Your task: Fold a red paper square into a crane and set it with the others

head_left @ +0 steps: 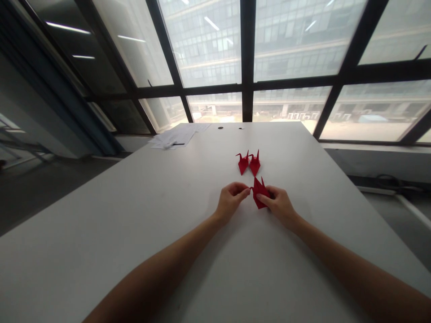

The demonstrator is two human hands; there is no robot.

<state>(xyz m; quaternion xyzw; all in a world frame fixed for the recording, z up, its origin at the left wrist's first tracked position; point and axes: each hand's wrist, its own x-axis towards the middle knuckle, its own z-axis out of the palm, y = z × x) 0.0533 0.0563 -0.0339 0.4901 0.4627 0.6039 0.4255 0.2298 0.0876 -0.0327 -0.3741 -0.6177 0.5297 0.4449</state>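
Note:
A red folded paper crane (pixel 259 199) is held between my two hands just above the white table. My right hand (pixel 279 202) grips its body from the right, thumb across the front and fingers behind. From the left, my left hand (pixel 233 199) pinches the thin tip of its head or neck between thumb and forefinger. Just beyond stand two finished-looking red paper cranes, the left crane (pixel 243 166) and the right crane (pixel 255 166), side by side with thin necks pointing left. Neither hand touches them.
The white table (pixel 134 233) stretches away to large dark-framed windows (pixel 247 54). White paper sheets (pixel 178 136) with a dark pen-like item (pixel 179 144) lie at the far left. Two small dark round spots sit near the far edge. A blue curtain (pixel 60 76) hangs at left.

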